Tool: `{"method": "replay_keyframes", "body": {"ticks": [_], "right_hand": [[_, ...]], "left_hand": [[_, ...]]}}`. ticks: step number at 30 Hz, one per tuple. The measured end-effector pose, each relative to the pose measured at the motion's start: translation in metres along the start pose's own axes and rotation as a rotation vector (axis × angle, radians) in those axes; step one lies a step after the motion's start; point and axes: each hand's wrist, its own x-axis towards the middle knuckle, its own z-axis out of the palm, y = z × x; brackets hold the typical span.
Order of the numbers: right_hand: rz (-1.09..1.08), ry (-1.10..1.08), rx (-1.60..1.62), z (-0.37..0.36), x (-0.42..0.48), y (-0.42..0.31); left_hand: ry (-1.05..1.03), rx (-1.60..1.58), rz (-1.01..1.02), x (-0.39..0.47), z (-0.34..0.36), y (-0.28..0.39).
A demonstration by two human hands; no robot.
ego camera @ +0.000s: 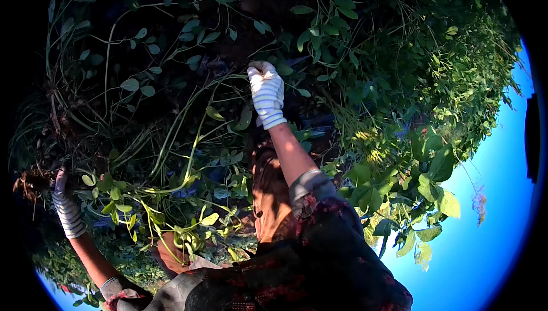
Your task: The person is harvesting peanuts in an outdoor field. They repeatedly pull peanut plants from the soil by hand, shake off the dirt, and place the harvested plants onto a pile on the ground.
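Observation:
My right hand, in a white striped work glove, is closed in a fist around thin green vine stems near the middle of the view. These stems sweep down and left from the fist. At the far left my left hand, in a matching glove, grips the base of an uprooted plant, which looks like a peanut plant. Its soil-caked roots stick out to the left of the hand, and leafy shoots spread to the right. Shadow hides part of the left fingers.
Root-bearing stems lie above my left hand. Dense foliage fills the right side, and broad-leaved plants rise near my right arm. Dark sheeting shows between the plants. My brown-trousered leg stands amid the growth.

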Motion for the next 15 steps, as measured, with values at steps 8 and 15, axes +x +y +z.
{"method": "replay_keyframes", "body": {"ticks": [8, 15], "right_hand": [[-0.098, 0.095, -0.346, 0.044, 0.105, 0.182], [0.111, 0.031, -0.163, 0.038, 0.116, 0.189]], "left_hand": [[0.149, -0.079, -0.361, 0.093, -0.011, -0.032], [0.267, -0.001, -0.327, 0.070, -0.018, -0.004]]}}
